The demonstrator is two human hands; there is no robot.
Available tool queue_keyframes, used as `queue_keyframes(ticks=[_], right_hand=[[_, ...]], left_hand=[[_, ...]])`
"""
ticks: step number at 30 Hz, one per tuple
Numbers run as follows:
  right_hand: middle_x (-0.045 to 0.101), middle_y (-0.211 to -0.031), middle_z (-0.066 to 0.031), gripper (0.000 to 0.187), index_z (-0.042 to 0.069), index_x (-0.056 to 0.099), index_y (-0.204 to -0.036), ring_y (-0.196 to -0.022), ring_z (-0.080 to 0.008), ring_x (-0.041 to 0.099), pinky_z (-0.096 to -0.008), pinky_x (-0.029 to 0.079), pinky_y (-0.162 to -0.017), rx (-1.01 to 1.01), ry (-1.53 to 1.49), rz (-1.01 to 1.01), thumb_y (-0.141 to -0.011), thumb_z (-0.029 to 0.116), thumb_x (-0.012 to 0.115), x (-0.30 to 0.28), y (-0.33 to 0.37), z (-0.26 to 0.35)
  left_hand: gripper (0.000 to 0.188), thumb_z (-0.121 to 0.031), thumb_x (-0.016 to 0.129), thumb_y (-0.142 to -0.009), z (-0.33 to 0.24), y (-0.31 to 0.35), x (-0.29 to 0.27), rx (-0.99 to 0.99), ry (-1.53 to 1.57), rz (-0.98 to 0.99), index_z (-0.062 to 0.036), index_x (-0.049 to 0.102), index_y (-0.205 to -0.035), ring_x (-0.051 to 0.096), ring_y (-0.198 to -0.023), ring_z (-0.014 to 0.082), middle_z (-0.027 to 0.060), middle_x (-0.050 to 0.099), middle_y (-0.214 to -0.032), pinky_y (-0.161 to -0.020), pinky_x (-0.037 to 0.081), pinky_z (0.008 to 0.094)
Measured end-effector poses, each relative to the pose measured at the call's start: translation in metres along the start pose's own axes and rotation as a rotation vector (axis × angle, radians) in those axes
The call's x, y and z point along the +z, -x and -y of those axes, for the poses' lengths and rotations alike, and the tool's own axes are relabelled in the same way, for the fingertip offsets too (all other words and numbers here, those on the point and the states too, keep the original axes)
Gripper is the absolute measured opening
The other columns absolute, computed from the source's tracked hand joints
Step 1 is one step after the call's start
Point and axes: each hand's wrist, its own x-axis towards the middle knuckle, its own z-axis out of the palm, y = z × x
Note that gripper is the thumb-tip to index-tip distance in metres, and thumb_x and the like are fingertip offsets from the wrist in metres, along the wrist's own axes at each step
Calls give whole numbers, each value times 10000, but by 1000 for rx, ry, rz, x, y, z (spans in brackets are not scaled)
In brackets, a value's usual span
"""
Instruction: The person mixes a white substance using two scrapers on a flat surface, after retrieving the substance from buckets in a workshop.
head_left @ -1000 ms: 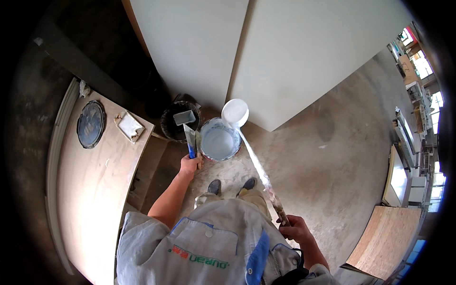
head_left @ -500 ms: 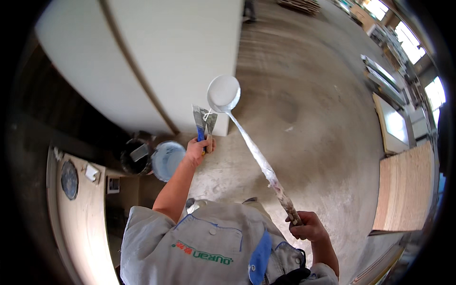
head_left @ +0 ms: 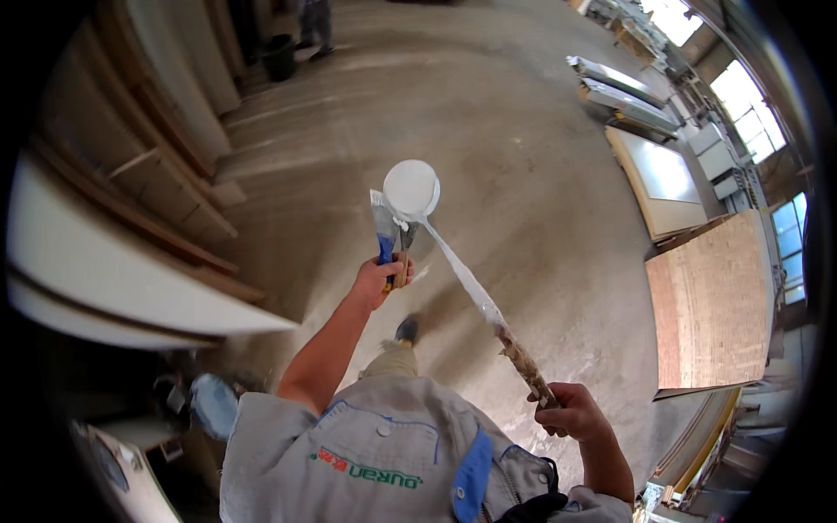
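Note:
In my right hand (head_left: 575, 413) is the end of a long-handled ladle (head_left: 462, 277), my fingers wrapped round it. White paste or paint fills its round bowl, and the handle is coated white down to a rough brownish grip. My left hand (head_left: 377, 281) is closed around two putty knives, blades pointing up. One putty knife (head_left: 384, 237) has a blue handle; the other putty knife (head_left: 404, 253) has a wooden handle and a smeared blade. The bowl hangs beside and over the blade tips; whether they touch I cannot tell.
White panels (head_left: 131, 292) and upright boards (head_left: 166, 113) line the left. A whitish bucket (head_left: 214, 405) stands lower left. Far off are a person's legs (head_left: 316, 26) and a dark bucket (head_left: 279, 57). Stacked wooden boards (head_left: 711, 305) and a pale panel (head_left: 658, 179) lie right. Concrete floor (head_left: 514, 183) stretches ahead.
My view has moved forward and turned, so the white panels and bucket now sit farther left and lower. A foot shows in front of me. Both hands keep their holds.

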Motion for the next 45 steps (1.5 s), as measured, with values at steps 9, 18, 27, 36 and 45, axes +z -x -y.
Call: queue_keyframes(ticks=[9,18,27,36,45], right_hand=[[596,-680,-1,317,-8,665,-1099,-535,-82,548,-248,394,-459,-64,-84,-113,-802,54,759,-194,-145,208],[593,-660,-10,304,-29,652,-1082,-511,-82,537,-245,396,-456,-173,-16,-87,-806,72,728,-402,-377,459],[589,-670,-24,344,-43,637,-1113,-541,-97,548,-256,402,-485,-170,117,-55,-799,73,718,-571,-604,740],[583,-698,-6,278,-26,650,-1116,-563,-89,550,-254,427,-525,-206,94,35,-849,35,702,-702,-837,967],[593,-723,-7,258,-31,648,-1103,-587,-91,560,-260,434,-529,-260,164,65,-860,42,689,-844,-1103,1227]], left_hand=[[296,-12,597,-888,-76,-341,175,-24,-28,106,74,568,-1169,695,-912,294,180,673,-1044,-815,591,412],[278,-30,580,-887,-192,-676,305,-92,58,166,110,563,-1126,676,-883,282,172,646,-1014,-829,580,403],[273,-29,531,-919,-355,-1011,369,-26,60,187,89,556,-1165,674,-910,252,159,656,-1061,-843,581,385],[279,-18,523,-924,-497,-1329,437,-16,176,126,97,553,-1177,681,-899,278,167,664,-1051,-821,592,403],[319,3,495,-913,-644,-1649,479,2,208,45,113,515,-1212,652,-940,279,181,628,-1079,-847,577,388]])
